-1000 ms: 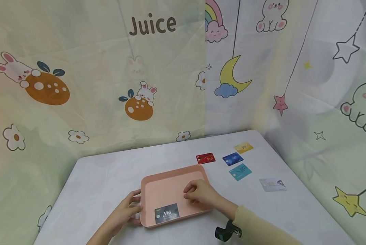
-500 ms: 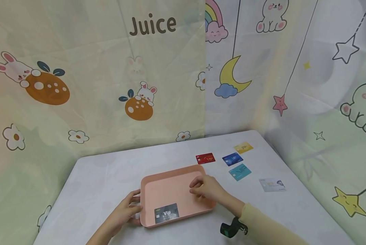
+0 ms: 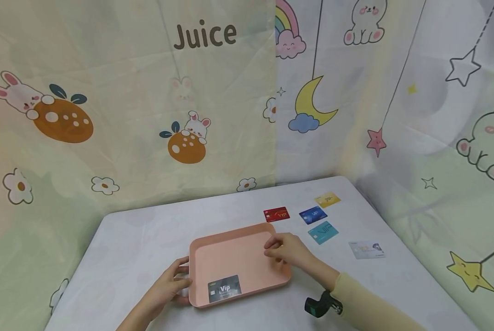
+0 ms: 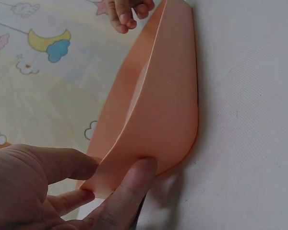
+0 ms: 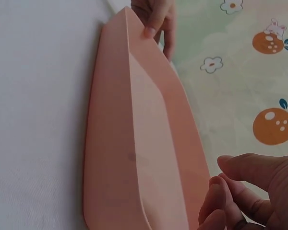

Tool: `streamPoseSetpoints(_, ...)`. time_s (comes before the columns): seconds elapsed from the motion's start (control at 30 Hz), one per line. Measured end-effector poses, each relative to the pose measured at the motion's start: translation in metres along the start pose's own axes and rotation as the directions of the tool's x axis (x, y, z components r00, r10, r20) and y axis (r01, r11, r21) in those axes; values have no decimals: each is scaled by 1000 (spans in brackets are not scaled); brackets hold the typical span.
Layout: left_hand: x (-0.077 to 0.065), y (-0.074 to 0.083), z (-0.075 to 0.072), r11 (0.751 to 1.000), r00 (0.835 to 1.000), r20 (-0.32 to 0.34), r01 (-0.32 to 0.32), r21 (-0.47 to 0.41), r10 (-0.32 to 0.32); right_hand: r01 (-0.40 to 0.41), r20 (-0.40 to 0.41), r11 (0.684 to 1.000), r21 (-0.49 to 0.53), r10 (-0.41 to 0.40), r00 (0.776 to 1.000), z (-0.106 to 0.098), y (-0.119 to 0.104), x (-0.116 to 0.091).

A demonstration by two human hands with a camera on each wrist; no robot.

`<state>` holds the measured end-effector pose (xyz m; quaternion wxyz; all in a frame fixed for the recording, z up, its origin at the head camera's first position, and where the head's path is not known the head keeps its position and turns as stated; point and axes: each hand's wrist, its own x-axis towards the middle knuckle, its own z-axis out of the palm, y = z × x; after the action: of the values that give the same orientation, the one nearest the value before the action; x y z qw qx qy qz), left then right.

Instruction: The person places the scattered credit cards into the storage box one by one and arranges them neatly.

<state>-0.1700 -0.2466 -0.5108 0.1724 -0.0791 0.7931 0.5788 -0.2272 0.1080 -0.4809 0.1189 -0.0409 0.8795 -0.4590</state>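
Observation:
On the white table lies a shallow pink tray [image 3: 230, 257], with a dark grey "Vip" card [image 3: 224, 288] flat at its near left corner. My left hand [image 3: 168, 285] holds the tray's left end; in the right wrist view its thumb laps over the rim. Above the right end of the tray is my right hand [image 3: 290, 250], its fingers loosely bent. In the right wrist view, thumb and fingertips [image 5: 223, 163] are close together with nothing visible between them. Nearest to this hand on the table are a teal card [image 3: 323, 232] and a red card [image 3: 276, 214].
Beyond the tray on the right lie a blue card [image 3: 313, 215], a yellow card [image 3: 327, 199] and a silver-white card [image 3: 366, 249]. Printed curtains [image 3: 127, 115] stand behind and beside the table. A black device [image 3: 319, 305] sits at my right wrist.
My right hand has drawn rightward across the tray, away from the dark card, towards the tray's right rim. The left hand, tray and cards have stayed in place.

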Motion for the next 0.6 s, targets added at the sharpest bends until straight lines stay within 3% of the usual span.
streamPoseSetpoints(0.6,0,-1,1,1000,1000,-14,2,-3,-2,-47,-63,999,-26,46,997,-20,19,-2)
